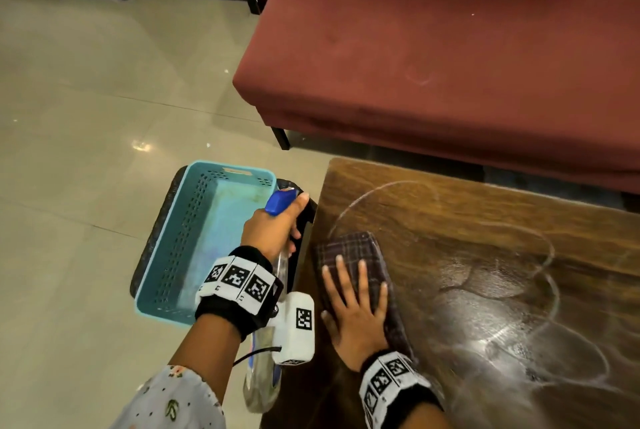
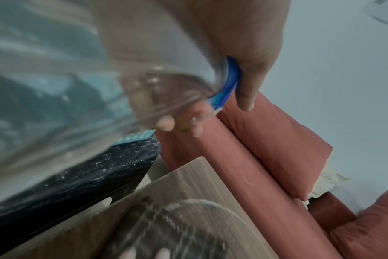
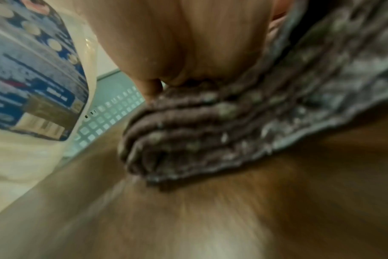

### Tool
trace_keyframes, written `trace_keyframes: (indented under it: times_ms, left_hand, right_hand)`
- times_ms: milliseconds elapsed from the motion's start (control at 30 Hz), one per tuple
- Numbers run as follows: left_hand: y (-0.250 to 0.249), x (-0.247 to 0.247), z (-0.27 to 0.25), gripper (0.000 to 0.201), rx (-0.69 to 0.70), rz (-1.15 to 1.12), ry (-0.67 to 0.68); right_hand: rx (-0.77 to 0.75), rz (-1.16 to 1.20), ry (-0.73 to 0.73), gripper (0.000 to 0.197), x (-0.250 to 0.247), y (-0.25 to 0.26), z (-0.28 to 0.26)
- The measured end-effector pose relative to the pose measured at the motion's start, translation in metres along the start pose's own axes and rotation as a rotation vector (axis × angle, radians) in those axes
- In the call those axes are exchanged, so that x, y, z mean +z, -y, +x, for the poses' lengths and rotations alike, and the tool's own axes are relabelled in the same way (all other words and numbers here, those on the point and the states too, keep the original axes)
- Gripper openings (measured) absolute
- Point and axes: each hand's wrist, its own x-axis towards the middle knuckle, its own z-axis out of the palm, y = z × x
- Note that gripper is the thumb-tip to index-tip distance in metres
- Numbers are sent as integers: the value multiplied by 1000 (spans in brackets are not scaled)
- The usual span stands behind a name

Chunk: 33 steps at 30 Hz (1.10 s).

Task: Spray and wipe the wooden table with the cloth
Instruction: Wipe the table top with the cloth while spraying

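Observation:
My left hand [image 1: 277, 227] grips the neck of a clear spray bottle [image 1: 263, 383] with a blue trigger head [image 1: 278, 201], held just off the table's left edge. The same bottle [image 2: 82, 84] fills the left wrist view, my fingers curled round it. My right hand [image 1: 356, 304] lies flat with straight fingers on a folded dark checked cloth [image 1: 360, 252], pressing it on the wooden table [image 1: 485, 255] near its left edge. The cloth [image 3: 210, 126] bunches under my palm in the right wrist view. Wet streaks and white arcs mark the tabletop.
A turquoise perforated basket [image 1: 194, 241] sits on a dark woven stool [image 1: 152, 241] left of the table. A maroon sofa [image 1: 433, 58] stands beyond the table's far edge. Pale tiled floor [image 1: 86, 117] spreads to the left.

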Motion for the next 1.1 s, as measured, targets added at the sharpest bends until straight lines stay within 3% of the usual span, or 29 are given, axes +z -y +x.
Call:
trace_keyframes:
  times_ms: [233, 333, 533, 667, 733, 867, 967, 1033, 1100]
  left_hand:
    - [6, 0, 16, 50, 12, 26, -62]
    - [8, 6, 21, 48, 17, 48, -86]
    - [-1, 25, 11, 35, 16, 145, -47]
    - [-2, 25, 8, 46, 21, 147, -31]
    - [0, 21, 9, 48, 29, 125, -38]
    - [7, 3, -1, 50, 7, 83, -38]
    - [8, -14, -6, 49, -4, 33, -18]
    - [11, -27, -7, 50, -27, -30, 9]
    - [17, -36, -8, 52, -46, -47, 32]
  right_hand:
    - [-30, 75, 9, 58, -55, -12, 114]
    - [18, 92, 22, 57, -74, -37, 128]
    - [357, 129, -56, 56, -97, -148, 88]
    - [575, 141, -199, 56, -106, -233, 46]
    - [632, 162, -191, 55, -103, -249, 25]
    - [809, 247, -236, 56, -75, -235, -27]
    - [947, 332, -277, 58, -64, -203, -31]
    - [923, 330, -282, 62, -60, -167, -20]
    - [787, 305, -254, 64, -44, -120, -2]
